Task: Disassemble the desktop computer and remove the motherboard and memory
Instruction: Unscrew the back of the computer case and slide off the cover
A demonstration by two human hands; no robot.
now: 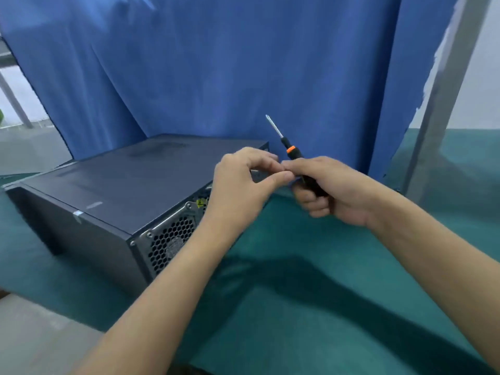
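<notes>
Case-opening step; right hand (335, 190) grips screwdriver (290, 150), tip up; left hand (243, 182) fingers (266, 158) pinched narrow, contents cannot be told; desktop computer (121, 185) closed, below-left of fingers, on bench (297, 266); next move probably needs tip seated in a rear screw.

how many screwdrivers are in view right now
1. The screwdriver is gripped in the right hand, tip pointing up, just right of the computer case. Others may be hidden behind the case.

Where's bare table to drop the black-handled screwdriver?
Bare: green table cloth right of the dark grey computer case, out to the grey metal post. Crowded: case's vented end, where left hand meets right hand gripping black-handled screwdriver.
</notes>
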